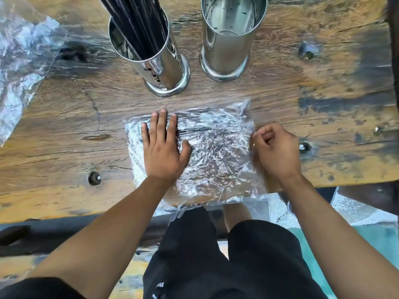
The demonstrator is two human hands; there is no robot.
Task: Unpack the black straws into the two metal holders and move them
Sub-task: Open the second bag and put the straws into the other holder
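Note:
Two metal holders stand at the back of the wooden table. The left holder (159,67) is full of black straws (136,20); the right holder (226,39) is empty. A crinkled clear plastic pack (216,160) with black straws inside lies at the table's front edge. My left hand (162,147) presses flat on the pack's left part, fingers spread. My right hand (276,149) pinches the pack's right edge with curled fingers.
An empty clear plastic wrapper (19,67) lies at the far left of the table (64,130). Bolt heads (95,178) dot the wood. The table's front edge runs just below the pack, with my legs in black shorts beneath it.

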